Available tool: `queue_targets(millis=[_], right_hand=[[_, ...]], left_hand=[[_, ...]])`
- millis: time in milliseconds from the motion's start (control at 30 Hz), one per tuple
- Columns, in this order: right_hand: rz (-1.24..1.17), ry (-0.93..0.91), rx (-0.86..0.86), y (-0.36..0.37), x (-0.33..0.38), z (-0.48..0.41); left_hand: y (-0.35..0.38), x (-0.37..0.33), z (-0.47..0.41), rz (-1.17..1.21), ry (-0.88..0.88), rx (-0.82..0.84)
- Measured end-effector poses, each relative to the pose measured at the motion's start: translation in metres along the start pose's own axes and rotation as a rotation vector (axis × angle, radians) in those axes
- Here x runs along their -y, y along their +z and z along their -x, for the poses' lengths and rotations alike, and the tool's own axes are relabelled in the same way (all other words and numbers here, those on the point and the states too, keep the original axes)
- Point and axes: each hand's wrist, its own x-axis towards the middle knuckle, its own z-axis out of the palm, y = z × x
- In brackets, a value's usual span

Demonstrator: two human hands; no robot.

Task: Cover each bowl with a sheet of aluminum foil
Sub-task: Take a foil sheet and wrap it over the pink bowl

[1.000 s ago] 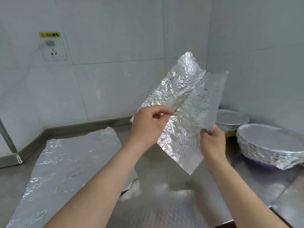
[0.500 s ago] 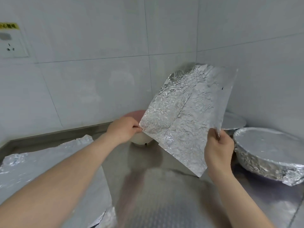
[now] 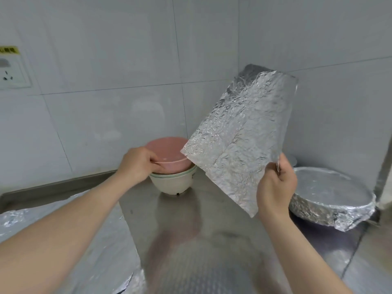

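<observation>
- You hold the foil sheet [image 3: 239, 141] in your right hand [image 3: 275, 187], which pinches its right edge close to the lower corner. The sheet is crinkled, rises above that hand, and is clear of the counter.
- Your left hand [image 3: 137, 166] grips the pink bowl [image 3: 169, 153], fingers curled round its left rim.
- The pink bowl sits nested in a cream bowl [image 3: 174, 183], just below your left hand's fingers.
- The sheet's left corner overlaps the pink bowl's right rim; contact cannot be confirmed.
- A foil-covered bowl [image 3: 331, 194] stands just right of your right hand, on the steel counter [image 3: 201, 240].
- Spare foil [image 3: 63, 240] lies flat on the counter beneath your left forearm.
- A wall socket [image 3: 10, 75] sits well left of and above your left hand.
</observation>
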Motion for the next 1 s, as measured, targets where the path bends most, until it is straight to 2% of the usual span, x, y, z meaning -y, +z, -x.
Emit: queue_targets(millis=[167,233,367,500,567,667,767,833,900,933,1000], right_hand=[[-0.02,-0.045,0.038,-0.006,0.035,0.006],[-0.021,-0.078,0.028,-0.01,0.049,0.007],[0.109,-0.254,0.079,-0.021,0.077,0.019],[0.375,-0.617,0.266,-0.033,0.091,0.037],[0.494,-0.798,0.338,-0.041,0.094,0.052],[0.553,-1.024,0.374,-0.046,0.087,0.071],[0.586,-1.138,0.462,-0.047,0.074,0.086],[0.634,-1.164,0.53,-0.051,0.062,0.094],[0.676,-1.179,0.583,-0.054,0.051,0.098],[0.691,-1.181,0.606,-0.056,0.046,0.101],[0.719,-1.188,0.658,-0.057,0.04,0.104]], left_hand=[[-0.033,-0.013,0.029,0.048,0.0,-0.249],[-0.048,-0.025,0.054,0.124,0.011,-0.275],[-0.057,-0.039,0.119,0.102,0.087,-0.051],[-0.03,-0.041,0.178,0.128,0.065,0.157],[-0.02,-0.043,0.203,0.078,0.083,0.185],[-0.015,-0.047,0.216,0.07,0.114,0.141],[-0.019,-0.058,0.226,0.08,0.122,0.099],[-0.028,-0.06,0.237,0.277,-0.107,0.076],[-0.035,-0.05,0.244,0.771,-0.376,0.037],[-0.038,-0.041,0.246,1.005,-0.442,0.017],[-0.044,-0.024,0.245,1.313,-0.519,0.048]])
